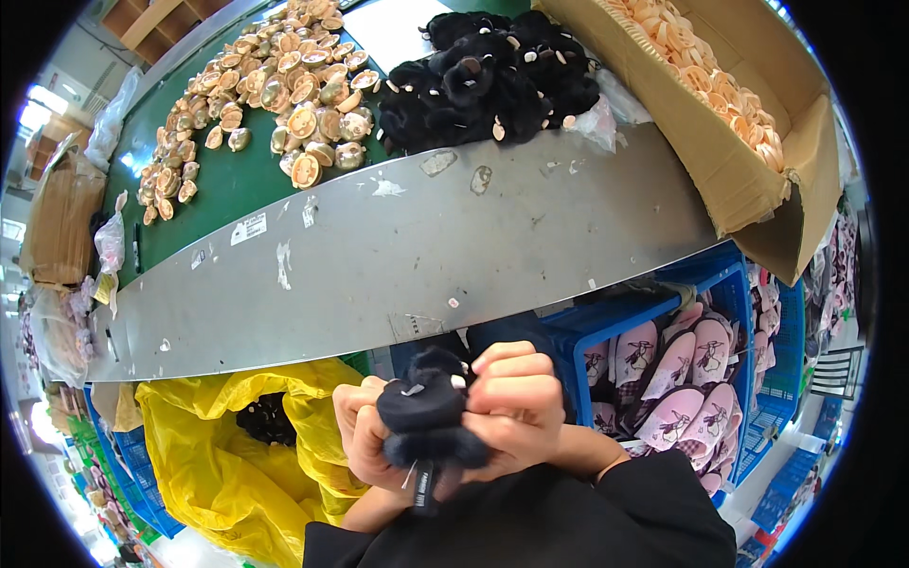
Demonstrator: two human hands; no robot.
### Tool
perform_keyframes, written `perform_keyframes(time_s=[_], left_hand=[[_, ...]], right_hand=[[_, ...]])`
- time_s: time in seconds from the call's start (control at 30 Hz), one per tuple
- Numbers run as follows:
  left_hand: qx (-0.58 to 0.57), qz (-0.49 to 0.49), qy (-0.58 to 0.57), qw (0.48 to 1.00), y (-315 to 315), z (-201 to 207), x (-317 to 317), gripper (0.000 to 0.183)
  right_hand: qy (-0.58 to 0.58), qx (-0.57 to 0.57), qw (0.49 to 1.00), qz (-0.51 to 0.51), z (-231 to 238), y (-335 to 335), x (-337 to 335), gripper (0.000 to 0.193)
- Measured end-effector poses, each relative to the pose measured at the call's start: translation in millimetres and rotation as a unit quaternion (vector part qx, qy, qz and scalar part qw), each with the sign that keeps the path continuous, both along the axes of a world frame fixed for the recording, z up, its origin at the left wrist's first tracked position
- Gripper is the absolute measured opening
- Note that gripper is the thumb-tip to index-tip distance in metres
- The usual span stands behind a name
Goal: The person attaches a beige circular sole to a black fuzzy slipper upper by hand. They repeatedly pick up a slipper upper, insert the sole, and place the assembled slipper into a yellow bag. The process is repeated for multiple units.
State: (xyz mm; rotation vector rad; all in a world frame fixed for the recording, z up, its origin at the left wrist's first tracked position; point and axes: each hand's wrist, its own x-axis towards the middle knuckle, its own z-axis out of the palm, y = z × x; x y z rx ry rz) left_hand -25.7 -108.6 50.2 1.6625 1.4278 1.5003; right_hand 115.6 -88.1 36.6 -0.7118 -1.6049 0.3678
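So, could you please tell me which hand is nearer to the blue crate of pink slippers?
Right. The right hand sits just beside the blue crate; the left hand is farther, toward the yellow bag.

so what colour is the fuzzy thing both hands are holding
Black. The fuzzy piece sits between the left hand and right hand, shown best in the head view.

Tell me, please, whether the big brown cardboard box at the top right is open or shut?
Open: the big brown cardboard box has its flaps folded outward, and a pile of pale orange round pieces shows inside.

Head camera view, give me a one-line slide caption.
Both hands, left hand and right hand, grip a black fuzzy slipper below the steel bench edge.
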Motion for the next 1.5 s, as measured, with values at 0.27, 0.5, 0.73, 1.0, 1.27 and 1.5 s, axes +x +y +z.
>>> perform_keyframes(time_s=[0.27, 0.5, 0.73, 1.0, 1.27, 1.5], left_hand=[[0.078, -0.143, 0.039, 0.986, 13, -24, 11, 0.031], [-0.111, -0.13, -0.107, 0.98, 23, -13, 10, 0.018], [-0.211, -0.188, -0.173, 0.943, 25, -11, 4, 0.017], [-0.114, -0.116, -0.072, 0.984, 27, -31, 2, 0.016], [-0.048, -0.323, -0.119, 0.938, 48, -37, 8, 0.038], [-0.106, -0.311, -0.157, 0.931, 45, -36, 9, 0.032]], right_hand=[[0.195, -0.228, 0.954, -0.004, -13, 11, 7, 0.061], [0.126, -0.272, 0.954, 0.003, -24, 11, 17, 0.044], [0.138, -0.437, 0.858, 0.231, -14, 11, 33, 0.048], [0.109, -0.458, 0.851, 0.231, -23, 5, 31, 0.065], [0.096, -0.49, 0.829, 0.251, -13, 1, 38, 0.046], [0.237, -0.613, 0.705, 0.269, -7, 6, 40, 0.03]])
